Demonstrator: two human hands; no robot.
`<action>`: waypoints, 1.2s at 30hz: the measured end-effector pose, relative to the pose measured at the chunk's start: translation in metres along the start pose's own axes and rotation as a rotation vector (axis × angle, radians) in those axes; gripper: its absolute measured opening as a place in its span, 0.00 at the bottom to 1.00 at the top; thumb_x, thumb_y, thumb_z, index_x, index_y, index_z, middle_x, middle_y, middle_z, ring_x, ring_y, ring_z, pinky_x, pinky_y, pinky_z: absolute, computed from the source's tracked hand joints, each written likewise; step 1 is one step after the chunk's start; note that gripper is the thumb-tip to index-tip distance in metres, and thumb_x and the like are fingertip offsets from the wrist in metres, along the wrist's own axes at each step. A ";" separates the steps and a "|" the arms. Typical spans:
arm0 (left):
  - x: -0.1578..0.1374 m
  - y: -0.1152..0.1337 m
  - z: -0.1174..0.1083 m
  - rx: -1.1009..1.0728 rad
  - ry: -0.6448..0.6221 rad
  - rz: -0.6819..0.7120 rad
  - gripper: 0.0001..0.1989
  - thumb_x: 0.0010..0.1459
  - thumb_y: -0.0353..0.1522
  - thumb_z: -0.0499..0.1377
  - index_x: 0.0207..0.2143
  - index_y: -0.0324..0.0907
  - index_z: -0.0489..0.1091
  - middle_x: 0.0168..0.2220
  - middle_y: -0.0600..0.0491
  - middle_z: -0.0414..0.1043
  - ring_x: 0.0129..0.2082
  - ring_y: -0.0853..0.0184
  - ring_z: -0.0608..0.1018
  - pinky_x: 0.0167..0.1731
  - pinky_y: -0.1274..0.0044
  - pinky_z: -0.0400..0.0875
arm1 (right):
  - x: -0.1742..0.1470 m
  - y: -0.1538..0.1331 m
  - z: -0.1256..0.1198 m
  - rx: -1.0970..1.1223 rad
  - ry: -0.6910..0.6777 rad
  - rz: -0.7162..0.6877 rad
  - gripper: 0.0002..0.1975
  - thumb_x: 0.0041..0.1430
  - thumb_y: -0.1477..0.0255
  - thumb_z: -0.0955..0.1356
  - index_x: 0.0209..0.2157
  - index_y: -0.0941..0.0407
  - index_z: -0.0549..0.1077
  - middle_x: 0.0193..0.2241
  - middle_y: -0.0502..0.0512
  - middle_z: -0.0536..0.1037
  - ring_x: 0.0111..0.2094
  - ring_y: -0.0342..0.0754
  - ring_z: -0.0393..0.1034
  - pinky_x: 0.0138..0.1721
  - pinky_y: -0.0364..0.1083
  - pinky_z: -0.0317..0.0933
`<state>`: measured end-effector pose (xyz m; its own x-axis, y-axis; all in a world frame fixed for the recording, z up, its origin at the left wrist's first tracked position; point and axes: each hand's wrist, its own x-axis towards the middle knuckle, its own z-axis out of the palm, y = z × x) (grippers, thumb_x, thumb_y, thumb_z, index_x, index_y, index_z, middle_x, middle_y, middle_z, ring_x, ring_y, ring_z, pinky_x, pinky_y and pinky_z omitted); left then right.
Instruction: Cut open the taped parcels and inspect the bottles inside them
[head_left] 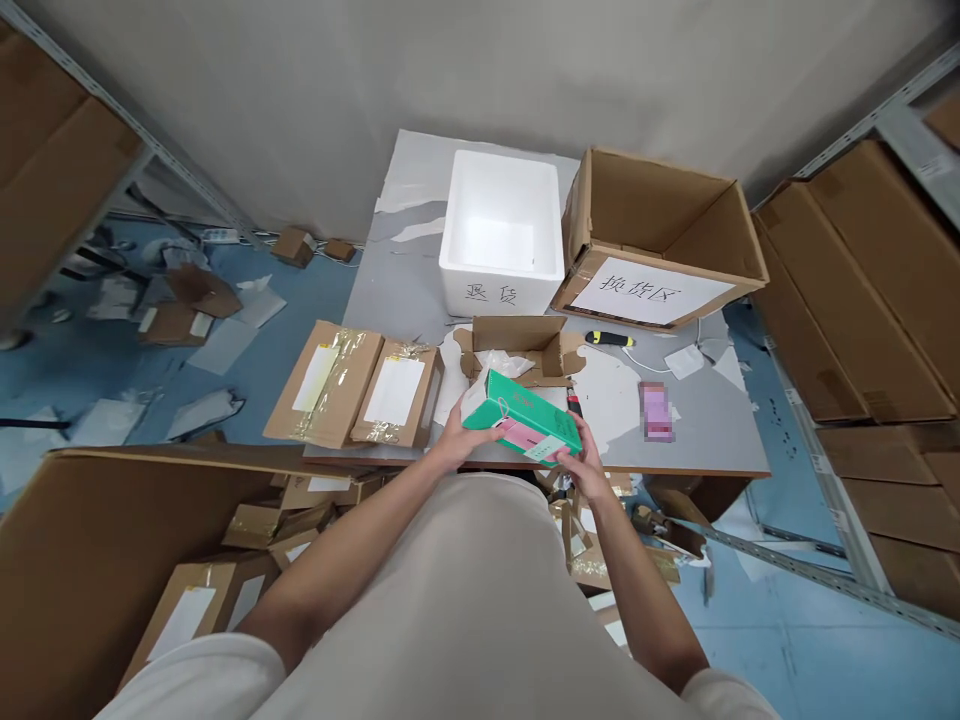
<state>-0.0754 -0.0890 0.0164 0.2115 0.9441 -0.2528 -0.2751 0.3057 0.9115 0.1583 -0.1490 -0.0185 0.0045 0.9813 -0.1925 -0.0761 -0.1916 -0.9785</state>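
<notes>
A green product box [525, 408] with a pink panel is held tilted between my two hands, over the front edge of the table. My left hand [459, 440] is closed round its left end, the thumb lying across the face. At the right end, my right hand [586, 462] grips the lower corner. Just behind it stands an opened small cardboard carton [525, 335], its flaps spread and clear plastic wrap [504, 362] inside. A red-and-black tool [574, 397] lies beside the carton, partly hidden by the green box.
A white foam box [501, 285] and a large open cardboard box [675, 225] stand at the back. Two taped parcels [397, 385] sit at the left. A yellow-black cutter [609, 339] and a blurred pink item [657, 410] lie right. Cartons fill a big box [82, 540] at lower left.
</notes>
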 end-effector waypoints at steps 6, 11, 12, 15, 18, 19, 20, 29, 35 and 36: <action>0.005 -0.001 -0.009 0.669 -0.143 0.188 0.33 0.35 0.35 0.71 0.45 0.42 0.63 0.42 0.49 0.72 0.42 0.60 0.75 0.39 0.71 0.71 | 0.011 -0.017 -0.014 -0.555 -0.125 -0.072 0.43 0.50 0.61 0.72 0.64 0.51 0.51 0.62 0.64 0.59 0.62 0.57 0.55 0.61 0.60 0.50; 0.018 -0.035 -0.003 0.989 -0.234 0.278 0.26 0.41 0.32 0.66 0.44 0.42 0.62 0.39 0.50 0.71 0.37 0.61 0.75 0.35 0.72 0.71 | 0.023 -0.045 0.010 -0.866 -0.256 -0.384 0.26 0.60 0.65 0.65 0.59 0.51 0.61 0.58 0.60 0.66 0.59 0.54 0.60 0.58 0.57 0.57; 0.021 -0.041 -0.003 1.005 -0.236 0.275 0.26 0.42 0.33 0.65 0.44 0.42 0.62 0.39 0.50 0.71 0.36 0.61 0.75 0.35 0.72 0.71 | 0.027 -0.045 0.015 -0.916 -0.297 -0.416 0.25 0.60 0.65 0.65 0.58 0.52 0.63 0.57 0.61 0.66 0.59 0.55 0.59 0.58 0.57 0.57; 0.030 -0.053 -0.004 1.006 -0.232 0.278 0.29 0.41 0.36 0.67 0.46 0.41 0.61 0.40 0.48 0.70 0.38 0.59 0.75 0.36 0.70 0.71 | 0.037 -0.042 0.024 -1.047 -0.370 -0.456 0.24 0.59 0.65 0.66 0.56 0.56 0.66 0.57 0.63 0.66 0.59 0.58 0.57 0.58 0.59 0.56; 0.036 -0.056 -0.007 1.017 -0.242 0.294 0.34 0.39 0.40 0.69 0.48 0.40 0.60 0.44 0.46 0.69 0.44 0.55 0.74 0.42 0.66 0.70 | 0.047 -0.044 0.027 -1.126 -0.395 -0.429 0.25 0.56 0.66 0.68 0.55 0.57 0.65 0.54 0.64 0.67 0.56 0.59 0.59 0.57 0.59 0.58; 0.036 -0.056 -0.007 1.025 -0.245 0.297 0.36 0.38 0.41 0.69 0.48 0.41 0.60 0.45 0.46 0.68 0.46 0.54 0.73 0.44 0.66 0.70 | 0.050 -0.046 0.028 -1.136 -0.406 -0.410 0.26 0.55 0.66 0.69 0.54 0.58 0.65 0.53 0.64 0.67 0.55 0.59 0.60 0.56 0.59 0.59; 0.036 -0.056 -0.008 1.029 -0.243 0.296 0.37 0.37 0.42 0.70 0.48 0.41 0.60 0.45 0.46 0.68 0.47 0.54 0.73 0.45 0.65 0.69 | 0.052 -0.048 0.029 -1.140 -0.417 -0.387 0.27 0.53 0.65 0.70 0.54 0.58 0.65 0.52 0.64 0.67 0.54 0.59 0.60 0.55 0.58 0.59; 0.035 -0.058 -0.008 1.018 -0.236 0.282 0.33 0.42 0.44 0.67 0.47 0.41 0.59 0.43 0.46 0.69 0.43 0.55 0.75 0.40 0.67 0.70 | 0.055 -0.056 0.043 -1.234 -0.356 -0.216 0.31 0.45 0.67 0.74 0.51 0.56 0.64 0.59 0.65 0.58 0.57 0.62 0.55 0.52 0.59 0.58; 0.031 -0.059 -0.006 1.027 -0.230 0.272 0.33 0.39 0.44 0.67 0.46 0.42 0.60 0.42 0.47 0.70 0.42 0.55 0.75 0.39 0.67 0.70 | 0.056 -0.059 0.049 -1.232 -0.357 -0.160 0.27 0.38 0.70 0.76 0.41 0.57 0.65 0.45 0.61 0.67 0.47 0.57 0.62 0.45 0.54 0.63; 0.030 -0.058 -0.005 1.028 -0.218 0.260 0.32 0.40 0.43 0.67 0.46 0.42 0.60 0.41 0.47 0.70 0.42 0.55 0.75 0.39 0.67 0.70 | 0.053 -0.058 0.049 -1.230 -0.339 -0.194 0.24 0.41 0.71 0.75 0.39 0.56 0.64 0.43 0.61 0.68 0.46 0.57 0.63 0.44 0.54 0.64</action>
<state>-0.0582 -0.0779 -0.0461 0.4502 0.8919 -0.0422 0.5615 -0.2460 0.7901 0.1144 -0.0845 0.0319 -0.3536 0.9160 -0.1897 0.8615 0.2398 -0.4476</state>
